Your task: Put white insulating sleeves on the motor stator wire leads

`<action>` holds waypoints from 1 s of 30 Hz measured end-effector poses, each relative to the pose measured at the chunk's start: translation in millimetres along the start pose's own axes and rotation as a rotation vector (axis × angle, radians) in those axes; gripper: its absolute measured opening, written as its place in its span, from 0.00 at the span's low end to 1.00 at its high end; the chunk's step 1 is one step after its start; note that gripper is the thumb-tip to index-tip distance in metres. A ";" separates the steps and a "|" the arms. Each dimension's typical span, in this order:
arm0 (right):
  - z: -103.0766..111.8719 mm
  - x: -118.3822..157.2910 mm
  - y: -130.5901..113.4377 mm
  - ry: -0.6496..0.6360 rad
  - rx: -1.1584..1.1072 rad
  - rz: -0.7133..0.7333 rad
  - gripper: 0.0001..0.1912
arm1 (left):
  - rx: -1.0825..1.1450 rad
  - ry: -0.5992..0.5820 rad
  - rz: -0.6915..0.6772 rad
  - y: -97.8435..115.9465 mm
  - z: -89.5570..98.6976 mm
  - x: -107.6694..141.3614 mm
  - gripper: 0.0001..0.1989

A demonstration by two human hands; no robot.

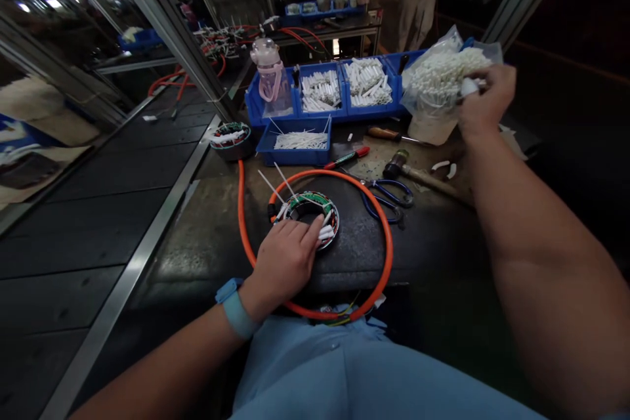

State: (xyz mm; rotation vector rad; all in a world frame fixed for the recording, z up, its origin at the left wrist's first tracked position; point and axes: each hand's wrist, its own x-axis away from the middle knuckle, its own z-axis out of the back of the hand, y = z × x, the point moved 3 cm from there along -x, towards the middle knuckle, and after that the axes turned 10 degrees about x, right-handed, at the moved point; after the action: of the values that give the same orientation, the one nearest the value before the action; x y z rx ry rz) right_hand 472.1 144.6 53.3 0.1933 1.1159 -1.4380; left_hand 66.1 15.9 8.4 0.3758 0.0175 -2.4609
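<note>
A ring-shaped motor stator (319, 200) with green, white and orange windings lies on the bench, two white cable ties standing up from its left side. My left hand (288, 256) is closed over its near left edge, the fingertips partly hidden. White sleeve pieces (325, 232) show beside the index finger. An orange cable (388, 236) loops around the stator. At the right, my right hand (485, 102) pinches a small white piece (469, 86) of unclear kind, against a clear plastic bag (418, 72) full of white sleeve-like pieces.
Blue bins (344, 115) hold white tubes, and a blue tray (295, 156) holds cable ties. A water bottle (270, 79), red marker (347, 158), screwdriver (386, 134), mallet (428, 178) and blue-handled scissors (394, 193) surround the work. Another stator (230, 144) sits left, beside a roller conveyor (98, 210).
</note>
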 end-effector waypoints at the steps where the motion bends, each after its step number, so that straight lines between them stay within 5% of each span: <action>1: 6.3 7.4 -15.8 0.067 -0.039 0.006 0.16 | 0.003 -0.010 0.010 0.0 0.2 -0.1 0.19; 4: 22.1 57.3 -88.6 0.141 -0.188 0.089 0.12 | 0.024 -0.029 0.035 -0.2 0.7 -0.2 0.18; 6: 27.4 110.7 -143.6 0.017 -0.263 0.169 0.14 | 0.030 -0.029 0.038 -0.4 0.9 0.0 0.18; 8: 29.6 172.1 -193.9 -0.220 -0.287 0.476 0.13 | 0.023 -0.035 0.036 -0.6 1.0 0.2 0.19; 10: 30.8 224.9 -217.9 -0.376 -0.307 0.513 0.17 | 0.016 -0.050 0.037 -1.0 1.0 0.2 0.19; 14: 28.4 289.5 -216.6 -0.431 -0.352 0.409 0.22 | 0.031 -0.055 0.036 -1.7 1.6 -0.7 0.19; 18: 21.4 319.9 -201.9 -0.434 -0.358 0.402 0.20 | 0.044 -0.048 0.033 -1.6 1.9 -1.8 0.19; 25: 22.6 333.8 -200.0 -0.468 -0.374 0.418 0.16 | 0.035 -0.043 0.033 -2.7 1.1 -0.6 0.19; 30: 4.2 314.8 -210.9 -0.387 -0.412 0.451 0.18 | 0.007 -0.032 0.020 -2.9 0.1 0.5 0.19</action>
State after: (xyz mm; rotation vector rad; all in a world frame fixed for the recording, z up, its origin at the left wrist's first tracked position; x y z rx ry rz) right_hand 220.6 -116.3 -57.4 -0.1187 0.9464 -0.7813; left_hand 64.0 17.9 8.1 0.3379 -0.0081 -2.4477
